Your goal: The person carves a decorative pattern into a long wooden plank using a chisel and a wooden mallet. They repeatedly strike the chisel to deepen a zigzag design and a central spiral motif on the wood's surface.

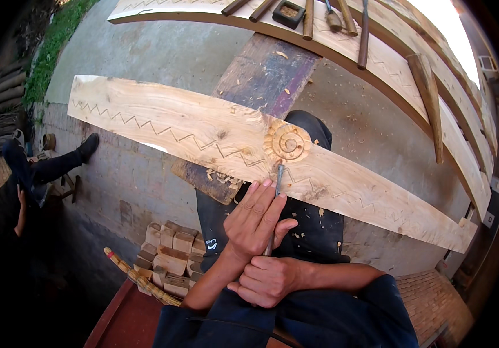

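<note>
A long pale wooden board [162,119] lies across my knees and a rough plank, tapering at both ends. A round flower-like rosette [289,143] is carved near its middle, and a zigzag groove runs along the board's length. The metal tip of a chisel [279,174] rests at the rosette's near edge. My left hand [255,217] lies along the shaft with its fingers nearly straight, steadying it against the thumb. Below it, my right hand [272,281] is wrapped in a fist round the handle, whose end is hidden.
Ahead, another curved board [203,17] carries several tools, a dark square box [289,14] and a wooden mallet [426,98]. Wood chips lie on the supporting plank [255,72]. Cut wooden blocks [171,258] are piled at lower left. Another person [35,174] sits at far left.
</note>
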